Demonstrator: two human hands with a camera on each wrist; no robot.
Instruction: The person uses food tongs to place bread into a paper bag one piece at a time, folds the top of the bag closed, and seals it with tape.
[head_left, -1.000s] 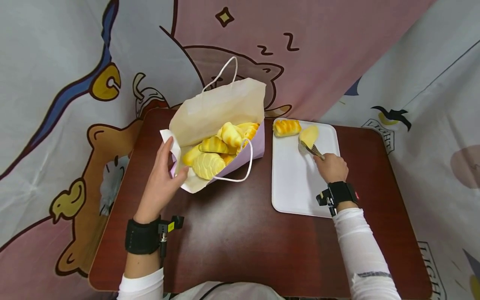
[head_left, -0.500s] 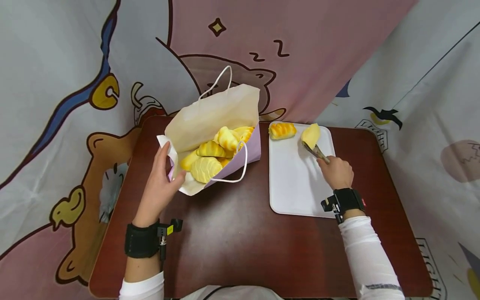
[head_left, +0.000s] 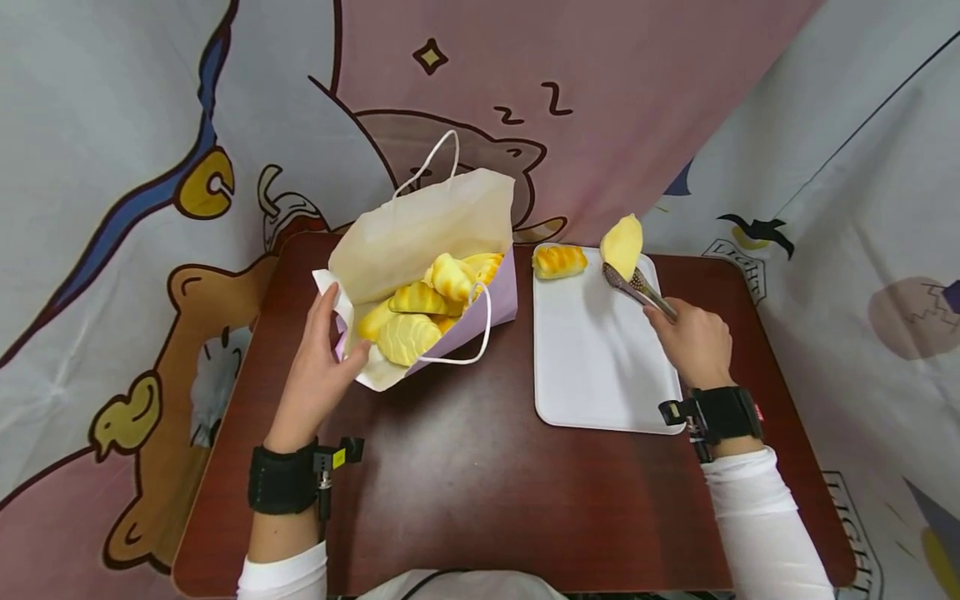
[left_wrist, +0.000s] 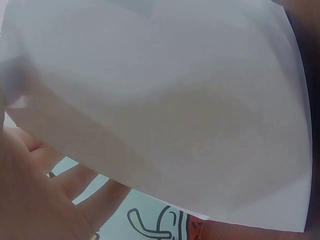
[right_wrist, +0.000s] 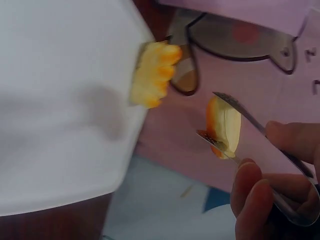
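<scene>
My right hand [head_left: 693, 343] grips metal tongs [head_left: 651, 293], whose tips pinch a yellow bread roll [head_left: 622, 247]. In the right wrist view that roll [right_wrist: 225, 125] sits between the two tong ends, raised over the far part of the white tray [head_left: 592, 358]. A second roll with orange-brown stripes [head_left: 559, 262] lies at the tray's far left corner. My left hand [head_left: 315, 379] holds the left edge of a lilac paper bag [head_left: 423, 221], thumb at the inner side and fingers outside. Several yellow rolls [head_left: 411, 337] fill the bag's mouth. In the left wrist view the bag's paper [left_wrist: 165, 110] covers most of the scene.
A dark red-brown table [head_left: 465, 492] carries the bag at left and the tray at right. The bag's white cord handle [head_left: 486, 333] loops out toward the tray. A cartoon-printed cloth [head_left: 637, 100] hangs close behind the table and along its sides.
The tongs have lifted the roll off the tray, and my right hand has shifted right with them. My left hand keeps its place at the bag's edge.
</scene>
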